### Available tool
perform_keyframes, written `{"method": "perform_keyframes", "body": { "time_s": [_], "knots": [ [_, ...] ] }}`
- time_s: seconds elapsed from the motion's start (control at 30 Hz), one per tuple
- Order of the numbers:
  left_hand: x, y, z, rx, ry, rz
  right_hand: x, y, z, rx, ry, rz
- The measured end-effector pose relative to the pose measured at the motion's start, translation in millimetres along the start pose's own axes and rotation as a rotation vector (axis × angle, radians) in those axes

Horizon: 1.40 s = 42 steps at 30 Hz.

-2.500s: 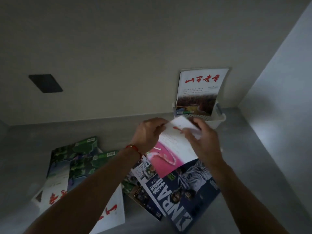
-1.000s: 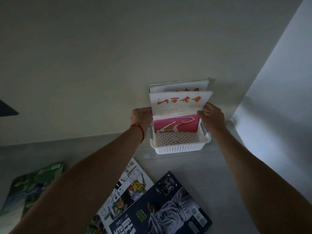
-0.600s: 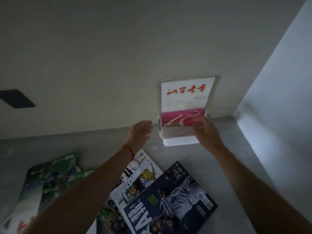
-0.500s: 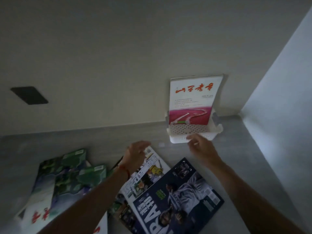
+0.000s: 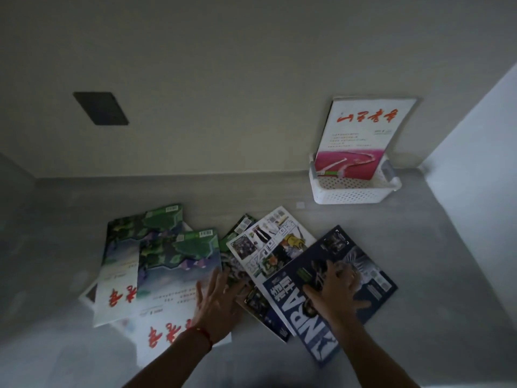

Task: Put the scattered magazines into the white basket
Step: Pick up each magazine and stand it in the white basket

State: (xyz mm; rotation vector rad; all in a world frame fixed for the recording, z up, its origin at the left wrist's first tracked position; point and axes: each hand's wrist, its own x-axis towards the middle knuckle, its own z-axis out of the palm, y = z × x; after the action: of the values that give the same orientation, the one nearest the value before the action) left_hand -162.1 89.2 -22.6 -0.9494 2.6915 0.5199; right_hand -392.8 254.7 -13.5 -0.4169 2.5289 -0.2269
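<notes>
The white basket (image 5: 354, 191) stands at the back right against the wall, with a white and pink magazine (image 5: 359, 135) upright in it. Several magazines lie fanned out on the grey counter. My right hand (image 5: 334, 288) rests flat with spread fingers on the dark blue magazine (image 5: 372, 278). My left hand (image 5: 216, 296), a red string at its wrist, lies open across the edge of a green and white magazine (image 5: 173, 264) and the pile beside it. A white illustrated magazine (image 5: 268, 245) sits between them, and another green one (image 5: 126, 242) lies further left.
A dark rectangular plate (image 5: 100, 107) is set in the pale back wall. A side wall (image 5: 475, 169) closes the counter on the right, just past the basket. A small white square (image 5: 300, 205) lies on the counter in front of the basket.
Both hands let go of the pink magazine, which now stands in the basket, and came back down onto the pile; the view tilted down and left.
</notes>
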Motion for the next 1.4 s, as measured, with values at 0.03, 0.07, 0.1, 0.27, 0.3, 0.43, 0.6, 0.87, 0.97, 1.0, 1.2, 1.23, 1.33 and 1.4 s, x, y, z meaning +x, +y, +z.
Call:
{"method": "perform_keyframes", "body": {
  "time_s": [0.03, 0.07, 0.1, 0.27, 0.3, 0.43, 0.6, 0.87, 0.97, 1.0, 1.2, 1.23, 1.33, 1.4],
  "knots": [
    [0, 4, -1, -0.005, -0.001, 0.015, -1, 8, -1, 0.050, 0.011, 0.060],
    [1, 10, -2, -0.012, 0.004, 0.031, -2, 14, -3, 0.095, 0.037, 0.121],
    [4, 18, -3, -0.002, 0.003, 0.060, -2, 19, -5, 0.127, 0.078, 0.180],
    [30, 75, 0, -0.195, -0.167, 0.181, 1, 33, -16, 0.465, 0.215, 0.412],
    [36, 85, 0, -0.207, -0.228, 0.172, 2, 36, -21, 0.458, 0.193, 0.466],
    [51, 101, 0, -0.153, -0.305, 0.120, 12, 52, -28, 0.464, 0.180, 0.486],
    [54, 96, -13, -0.374, -0.157, 0.077, 20, 79, -32, 0.932, 0.286, 0.485],
    [56, 116, -69, -0.495, -0.034, 0.110, -5, 51, -84, 0.868, 0.160, -0.208],
    [61, 153, -130, -0.441, 0.372, 0.397, -10, 34, -121, 0.618, 0.229, -0.504],
    [62, 167, -151, -0.343, 0.480, 0.515, -13, 27, -135, 0.543, 0.249, -0.615],
    [72, 201, -227, 0.237, 0.262, 0.580, -18, -12, -195, 0.238, 0.319, -0.938],
    [73, 200, -230, 0.222, 0.175, 0.526, -16, -12, -198, 0.202, 0.388, -0.939],
    [70, 195, -222, 0.009, 0.258, 0.496, -12, -3, -185, 0.082, 0.706, -0.884],
    [67, 198, -210, -0.055, 0.369, 0.532, -13, 1, -163, 0.080, 0.851, -0.796]
  ]
}}
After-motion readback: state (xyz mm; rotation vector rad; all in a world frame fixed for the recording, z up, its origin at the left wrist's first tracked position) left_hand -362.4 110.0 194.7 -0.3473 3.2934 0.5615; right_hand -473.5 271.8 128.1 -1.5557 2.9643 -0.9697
